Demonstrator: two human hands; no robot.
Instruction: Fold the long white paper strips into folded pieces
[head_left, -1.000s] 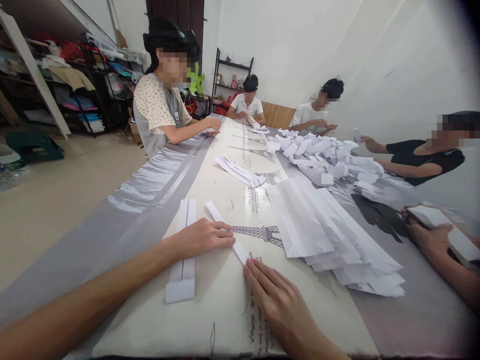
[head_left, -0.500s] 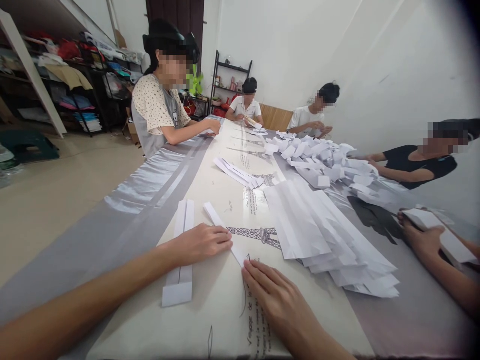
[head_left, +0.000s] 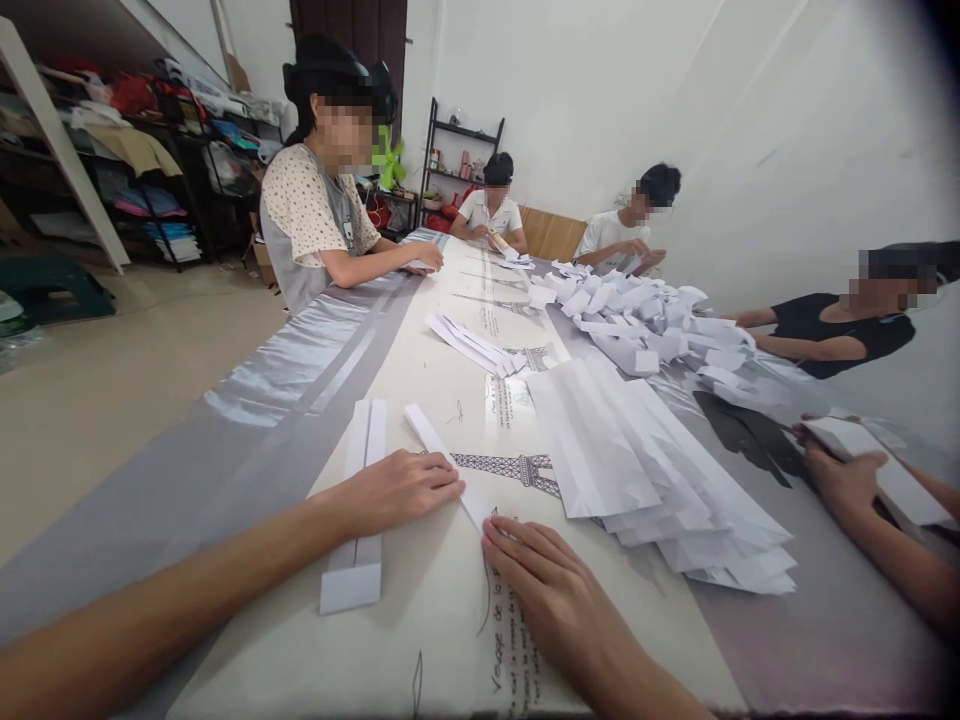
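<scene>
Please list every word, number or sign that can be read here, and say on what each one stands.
"Voyage de la": script printed on the tablecloth, beside the right hand; the following words are cut off.
Print beside the Eiffel Tower drawings: too small to read.
Folded paper strip under the left hand: blank.

We sit at a long table covered by a glossy grey-and-cream cloth printed with Eiffel towers (head_left: 315,350). On it lie a narrow folded white paper strip (head_left: 439,450), a flat folded paper band (head_left: 358,510), a fanned stack of white sheets (head_left: 637,470) and a heap of small folded pieces (head_left: 645,320).
</scene>
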